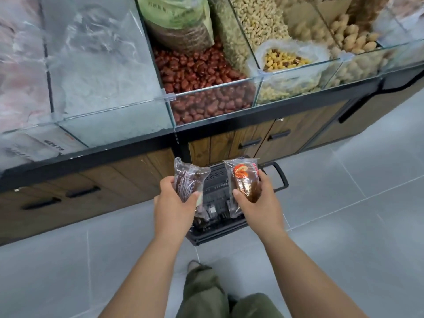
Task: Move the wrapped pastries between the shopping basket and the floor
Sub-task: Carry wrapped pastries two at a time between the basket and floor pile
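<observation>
A black plastic shopping basket (218,230) stands on the grey tiled floor, right in front of the cabinet. My left hand (171,206) grips a dark brown wrapped pastry (187,180) in clear film, held above the basket's left side. My right hand (259,203) grips a second wrapped pastry (244,180), brown with a red and orange label, above the basket's right side. Both packets stand roughly upright in my fingers. The basket's inside is mostly hidden behind my hands and the packets.
A display counter with glass bins (206,92) of red dates, nuts and snacks runs across the top, over wooden cabinet doors (263,138) with black handles. The basket's handle (281,177) juts out to the right. My legs in green trousers (206,292) are at the bottom.
</observation>
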`<state>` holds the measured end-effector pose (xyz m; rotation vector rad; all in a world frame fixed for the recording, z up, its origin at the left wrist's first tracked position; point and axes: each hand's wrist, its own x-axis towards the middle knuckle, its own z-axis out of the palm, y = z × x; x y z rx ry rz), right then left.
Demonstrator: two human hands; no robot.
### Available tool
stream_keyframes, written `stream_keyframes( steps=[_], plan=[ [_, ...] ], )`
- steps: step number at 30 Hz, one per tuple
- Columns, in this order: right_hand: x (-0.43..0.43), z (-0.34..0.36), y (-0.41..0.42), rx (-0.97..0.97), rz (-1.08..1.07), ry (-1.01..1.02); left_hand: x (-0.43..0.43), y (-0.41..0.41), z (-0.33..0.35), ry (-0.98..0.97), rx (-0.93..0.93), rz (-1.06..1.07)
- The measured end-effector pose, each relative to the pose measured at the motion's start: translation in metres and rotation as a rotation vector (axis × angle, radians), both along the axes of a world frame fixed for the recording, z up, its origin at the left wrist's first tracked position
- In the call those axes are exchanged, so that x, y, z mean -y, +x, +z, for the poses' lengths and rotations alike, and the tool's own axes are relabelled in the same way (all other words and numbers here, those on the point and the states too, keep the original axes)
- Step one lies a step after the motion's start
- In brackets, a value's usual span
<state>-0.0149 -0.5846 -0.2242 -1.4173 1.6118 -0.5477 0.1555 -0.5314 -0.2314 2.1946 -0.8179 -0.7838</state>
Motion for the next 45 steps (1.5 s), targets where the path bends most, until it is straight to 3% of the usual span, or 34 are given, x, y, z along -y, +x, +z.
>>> stream_keyframes(
  steps=[13, 19, 24, 33, 45],
  plan=[
    [0.06, -0.156, 0.017, -0.072, 0.149, 0.229, 0.054, 0.005, -0.149, 0.202, -0.097, 0.138],
    [0.079, -0.258, 0.021, -0.202, 0.256, 0.406, 0.063, -0.002, -0.256, 0.367, -0.165, 0.154],
    [0.082, -0.346, 0.029, -0.341, 0.326, 0.435, 0.066, -0.007, -0.345, 0.486, -0.208, 0.136],
    [0.093, -0.495, 0.052, -0.467, 0.397, 0.54, 0.078, 0.002, -0.494, 0.618, -0.159, 0.111],
    [0.1, -0.597, 0.067, -0.606, 0.527, 0.732, 0.074, -0.004, -0.612, 0.835, -0.282, 0.143]
  ],
)
